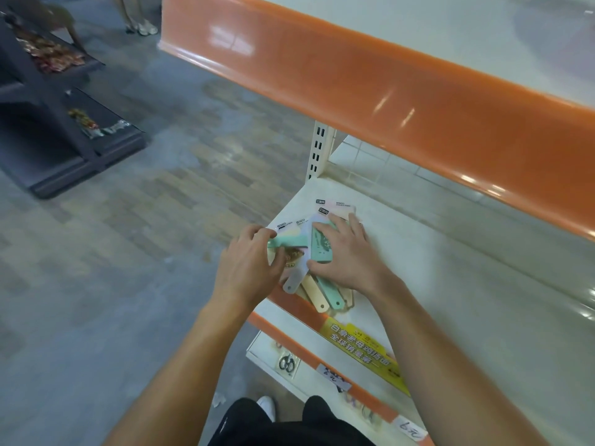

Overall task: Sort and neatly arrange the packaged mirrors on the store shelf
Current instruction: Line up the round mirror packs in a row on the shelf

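2 hands (299, 255) on pkgd mirrors (317, 252).

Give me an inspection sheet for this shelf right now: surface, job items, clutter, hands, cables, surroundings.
Surface: cream shelf with an orange front strip; a yellow printed sign lies along its front edge.
Job's things: packaged mirrors in a loose overlapping pile at the shelf's left end, in mint, beige and grey; several handles stick out over the front edge.
Clutter: handwritten price tags on the strip of the shelf below; packaged scissors on that lower shelf.
Hands: left hand grips a mint handle; right hand rests flat on the pile.
Cables: nothing seen.
Surroundings: empty upper shelf with an orange front, dark display rack across the aisle, wood-pattern floor.
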